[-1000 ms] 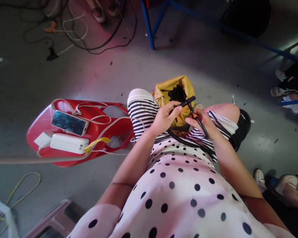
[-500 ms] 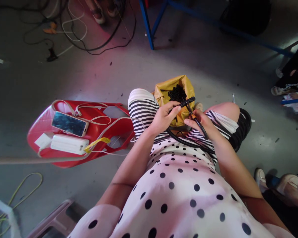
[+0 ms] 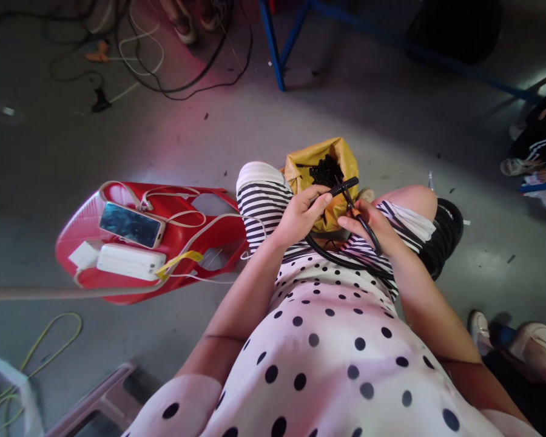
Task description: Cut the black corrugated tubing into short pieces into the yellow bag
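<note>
A ribbed black corrugated tube (image 3: 344, 186) is pinched in my left hand (image 3: 304, 213), near its free end. My right hand (image 3: 374, 226) grips scissors (image 3: 365, 226) with black and orange handles, their blades at the tube just beyond my left fingers. Whether the blades are closed on the tube I cannot tell. Below the tube end, a yellow bag (image 3: 304, 173) stands open between my knees with many small black pieces (image 3: 326, 172) inside. The tube's length curves across my lap towards a black coil (image 3: 443, 240) beside my right knee.
To my left, a red stool (image 3: 186, 240) carries a phone (image 3: 131, 224), a white power bank (image 3: 130, 262) and cables. Loose cables (image 3: 182, 91) lie on the floor ahead, near a blue metal frame (image 3: 273, 45). Other people's feet (image 3: 534, 334) show at the right.
The camera view has shifted slightly. My hands, the tube and the scissors keep almost the same position.
</note>
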Tool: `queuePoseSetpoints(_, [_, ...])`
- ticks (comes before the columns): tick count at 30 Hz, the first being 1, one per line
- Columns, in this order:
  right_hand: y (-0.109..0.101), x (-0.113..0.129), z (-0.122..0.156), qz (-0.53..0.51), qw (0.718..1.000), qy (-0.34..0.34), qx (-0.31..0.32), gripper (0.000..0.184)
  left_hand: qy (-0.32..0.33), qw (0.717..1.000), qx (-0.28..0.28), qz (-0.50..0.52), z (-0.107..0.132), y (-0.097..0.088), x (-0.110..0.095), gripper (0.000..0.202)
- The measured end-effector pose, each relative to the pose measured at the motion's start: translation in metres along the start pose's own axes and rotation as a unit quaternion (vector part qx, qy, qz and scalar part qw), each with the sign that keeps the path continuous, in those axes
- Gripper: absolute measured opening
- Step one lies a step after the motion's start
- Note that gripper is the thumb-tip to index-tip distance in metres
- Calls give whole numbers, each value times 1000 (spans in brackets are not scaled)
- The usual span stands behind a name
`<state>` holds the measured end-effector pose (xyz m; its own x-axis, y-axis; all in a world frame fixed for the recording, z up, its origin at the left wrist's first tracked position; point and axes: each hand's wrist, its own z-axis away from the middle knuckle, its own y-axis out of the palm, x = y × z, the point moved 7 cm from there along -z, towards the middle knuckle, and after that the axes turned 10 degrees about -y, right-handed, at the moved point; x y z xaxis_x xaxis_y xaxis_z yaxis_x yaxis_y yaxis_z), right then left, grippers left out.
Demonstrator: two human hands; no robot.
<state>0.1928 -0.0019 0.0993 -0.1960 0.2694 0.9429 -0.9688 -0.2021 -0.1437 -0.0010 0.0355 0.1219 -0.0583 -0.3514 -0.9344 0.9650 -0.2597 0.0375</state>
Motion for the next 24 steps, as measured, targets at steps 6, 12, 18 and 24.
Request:
queuePoseSetpoints(6, [1, 2, 1, 12, 1000, -1, 8, 64, 15, 1000, 4, -27, 1, 1, -2, 50])
queuePoseSetpoints(12, [-2, 1, 0, 36, 998, 7, 42, 61, 45, 995, 30, -82, 2, 1, -11, 47])
queuePoseSetpoints(18, [-3, 21, -2, 66, 993, 5, 98, 64, 68, 986, 68, -133, -4, 0, -9, 47])
queuePoseSetpoints(24, [-6, 15, -10, 84, 993, 4, 79, 72, 45, 982, 115, -142, -11, -2, -6, 49])
